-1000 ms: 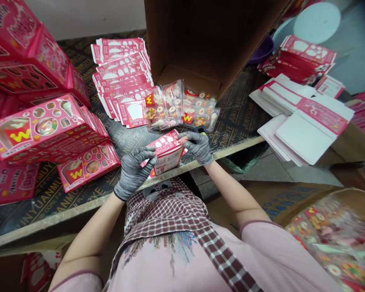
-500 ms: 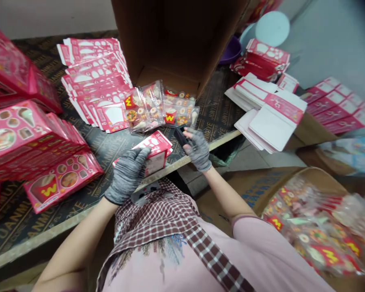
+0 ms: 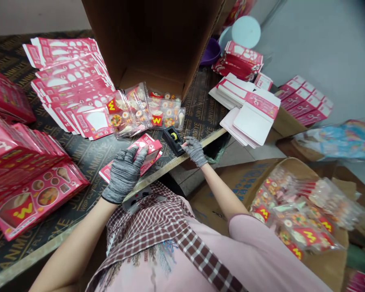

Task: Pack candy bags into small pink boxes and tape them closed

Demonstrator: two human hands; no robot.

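My left hand (image 3: 123,172), in a grey glove, wraps over a pink and white box (image 3: 150,150) at the table's front edge. To its right stands a black tape dispenser (image 3: 169,140) with a yellow roll. My right hand (image 3: 195,151), in a grey glove with bare fingertips, is at the dispenser's front end, fingers bent together; anything between the fingertips is too small to make out. Behind the box lie clear packets of candy (image 3: 132,111), beside a fanned stack of flat pink cartons (image 3: 74,89).
A large open cardboard box (image 3: 158,44) stands at the back. Pink boxes (image 3: 39,194) are piled at left. White and pink cartons (image 3: 255,117) overhang the right edge. More candy packets (image 3: 295,219) fill a carton at lower right.
The view has shifted, so most things appear further left. My right hand has moved to the dispenser's front end, showing more of the dispenser. The held box lies lower under my left hand.
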